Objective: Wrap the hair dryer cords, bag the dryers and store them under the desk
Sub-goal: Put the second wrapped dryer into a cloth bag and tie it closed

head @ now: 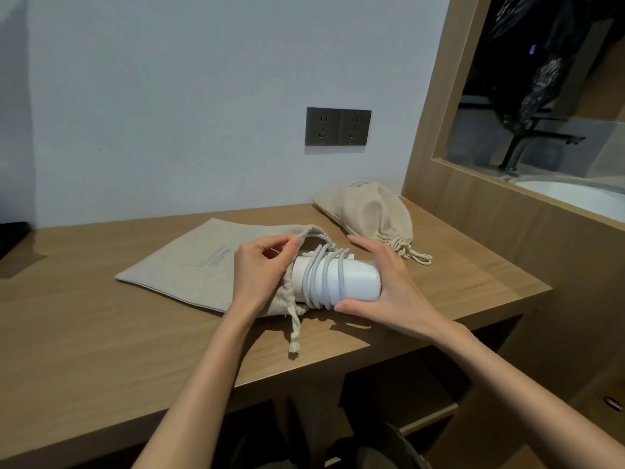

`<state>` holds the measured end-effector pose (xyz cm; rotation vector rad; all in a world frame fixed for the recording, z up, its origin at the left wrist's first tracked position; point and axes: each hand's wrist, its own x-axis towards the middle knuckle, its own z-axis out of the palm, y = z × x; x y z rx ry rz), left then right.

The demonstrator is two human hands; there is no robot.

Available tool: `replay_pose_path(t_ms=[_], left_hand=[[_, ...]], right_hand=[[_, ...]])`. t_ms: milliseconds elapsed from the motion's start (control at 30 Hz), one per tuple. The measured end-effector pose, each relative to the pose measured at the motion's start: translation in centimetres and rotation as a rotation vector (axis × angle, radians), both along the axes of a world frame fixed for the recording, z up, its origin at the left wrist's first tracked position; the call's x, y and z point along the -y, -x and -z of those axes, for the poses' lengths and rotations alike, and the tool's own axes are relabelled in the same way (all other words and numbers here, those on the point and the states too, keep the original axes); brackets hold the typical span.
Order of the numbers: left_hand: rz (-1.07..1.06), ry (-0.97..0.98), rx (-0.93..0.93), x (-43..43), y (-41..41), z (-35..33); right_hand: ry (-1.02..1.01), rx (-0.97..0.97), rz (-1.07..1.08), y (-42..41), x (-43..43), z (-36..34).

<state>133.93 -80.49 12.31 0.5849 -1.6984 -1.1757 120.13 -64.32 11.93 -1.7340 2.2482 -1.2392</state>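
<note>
A white hair dryer (355, 282) lies on the wooden desk (101, 333) with its grey cord (318, 272) wound round its body. Its left end sits inside the mouth of a flat beige drawstring bag (189, 265). My left hand (260, 272) pinches the bag's opening rim and holds it up. My right hand (389, 286) grips the dryer's right end, thumb underneath and fingers over the far side. A second beige bag (372, 211), full and drawn closed, rests at the back right of the desk.
A dark double wall socket (338, 126) is above the desk. A wooden side panel with a glass window (541, 113) stands to the right. Below the desktop an open shelf space (389, 394) is visible. A dark object (12, 235) sits at the far left edge.
</note>
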Motion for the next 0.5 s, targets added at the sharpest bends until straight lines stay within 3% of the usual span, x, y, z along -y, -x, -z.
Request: replay_pose_path(t_ms=[100, 167, 500], left_hand=[[0.008, 0.019, 0.008, 0.1, -0.1, 0.1], [0.020, 0.022, 0.020, 0.2, -0.1, 0.2], [-0.063, 0.057, -0.040, 0.9, -0.8, -0.2]], right_hand=[[-0.149, 0.384, -0.031, 0.1, -0.6, -0.7], [-0.170, 0.355, -0.019, -0.5, -0.5, -1.0], [0.108, 0.096, 0.110, -4.1, 2.1, -1.0]])
